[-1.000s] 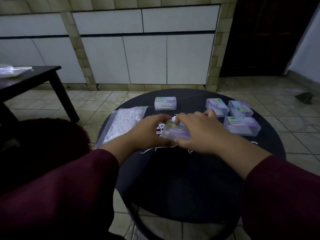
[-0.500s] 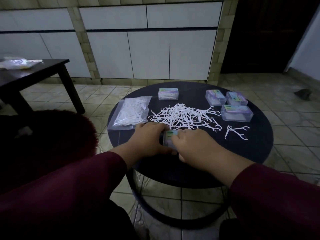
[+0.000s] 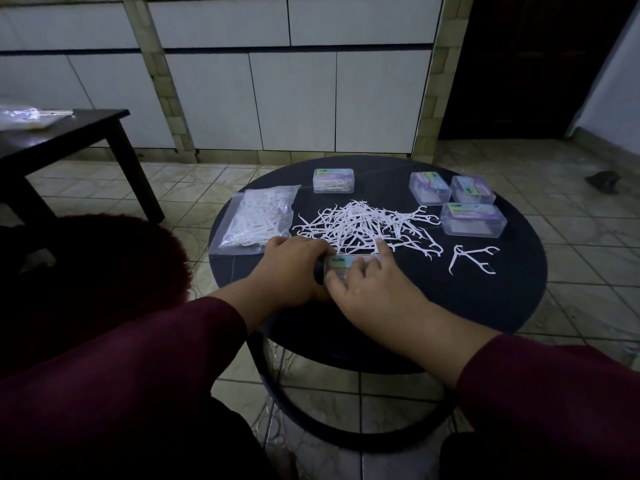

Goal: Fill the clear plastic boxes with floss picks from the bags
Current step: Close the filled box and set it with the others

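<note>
A clear plastic box (image 3: 341, 265) with a green-labelled lid sits on the round black table (image 3: 485, 299), just in front of a pile of loose white floss picks (image 3: 363, 225). My left hand (image 3: 294, 268) grips its left end. My right hand (image 3: 367, 292) holds its right side, with fingers lying over the lid and the index finger reaching into the pile. A clear bag of floss picks (image 3: 258, 218) lies at the table's left. One filled box (image 3: 333, 180) stands at the back. Three more boxes (image 3: 457, 202) are grouped at the right.
A few stray floss picks (image 3: 472, 259) lie to the right of the pile. A dark low table (image 3: 69, 133) with a plastic bag (image 3: 27, 116) stands at the far left. A dark red cushion (image 3: 104, 271) is beside my left arm. White cabinets line the back wall.
The box came back from over the pile toward me and now rests on the table's near part. The pile is uncovered. My right fingers have spread over the lid.
</note>
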